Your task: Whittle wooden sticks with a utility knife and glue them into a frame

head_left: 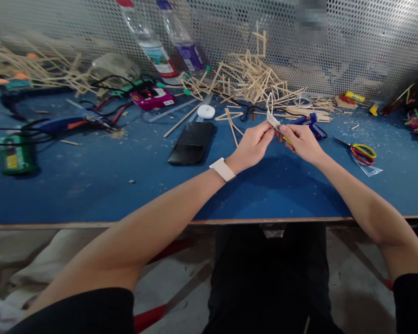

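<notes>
My left hand (pixel 252 146) is pinched on a small pale wooden stick piece (pixel 273 120) held above the blue table (pixel 125 181). A pale watch band sits on that wrist. My right hand (pixel 301 141) is closed around a yellow-handled tool (pixel 287 139), whose tip meets the stick piece between the two hands. What kind of tool it is I cannot make out. Just behind my right hand lies a blue glue gun (pixel 311 123).
A black phone (pixel 192 142) lies left of my hands. Piles of wooden sticks (pixel 254 79) rest against the perforated back wall, with two bottles (pixel 167 41). Red-and-yellow scissors (pixel 358 150) lie at the right. Cables, pliers and a green device (pixel 16 155) crowd the left.
</notes>
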Demonstrator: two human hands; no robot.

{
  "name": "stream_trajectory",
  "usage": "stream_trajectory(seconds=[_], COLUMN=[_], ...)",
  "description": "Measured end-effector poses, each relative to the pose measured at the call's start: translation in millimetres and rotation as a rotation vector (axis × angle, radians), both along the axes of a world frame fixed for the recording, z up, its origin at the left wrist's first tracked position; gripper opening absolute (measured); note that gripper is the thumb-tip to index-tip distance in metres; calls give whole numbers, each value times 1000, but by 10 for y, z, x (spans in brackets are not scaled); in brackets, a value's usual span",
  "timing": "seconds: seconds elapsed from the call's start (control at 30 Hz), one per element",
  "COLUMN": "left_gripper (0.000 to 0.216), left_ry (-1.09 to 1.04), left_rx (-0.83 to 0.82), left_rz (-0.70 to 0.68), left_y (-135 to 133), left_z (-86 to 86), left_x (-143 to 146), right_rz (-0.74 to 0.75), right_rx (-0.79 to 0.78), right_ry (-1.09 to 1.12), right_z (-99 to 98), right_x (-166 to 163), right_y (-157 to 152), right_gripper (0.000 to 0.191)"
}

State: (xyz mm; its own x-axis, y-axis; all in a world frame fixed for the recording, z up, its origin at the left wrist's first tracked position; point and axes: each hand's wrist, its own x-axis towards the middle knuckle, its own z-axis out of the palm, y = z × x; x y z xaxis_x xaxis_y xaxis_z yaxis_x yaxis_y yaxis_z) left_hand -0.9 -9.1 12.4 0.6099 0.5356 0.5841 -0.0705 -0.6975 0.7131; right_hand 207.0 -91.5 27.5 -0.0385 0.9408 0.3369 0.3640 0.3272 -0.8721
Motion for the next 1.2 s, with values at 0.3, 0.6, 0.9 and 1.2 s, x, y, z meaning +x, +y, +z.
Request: stream_trajectory(seconds=[0.3,0.6,0.9,1.2], left_gripper=[26,58,66,71], left_ry=[23,42,-12,-3], left_rx=[-120,-112,-101,-140], left_rz=[-71,-128,-91,-96], left_y=[52,45,34,-22], left_z=[-73,-35,-18,102], left_x=[29,9,48,44], right_rz=[29,67,2,-48], right_rx=[-26,-32,-18,17], right_ry=[-20,0,-15,-50], right_z=[14,24,35,16], right_x=[35,40,-19,-34], right_y=[-24,-20,-30,-37], right_gripper=[87,88,91,95])
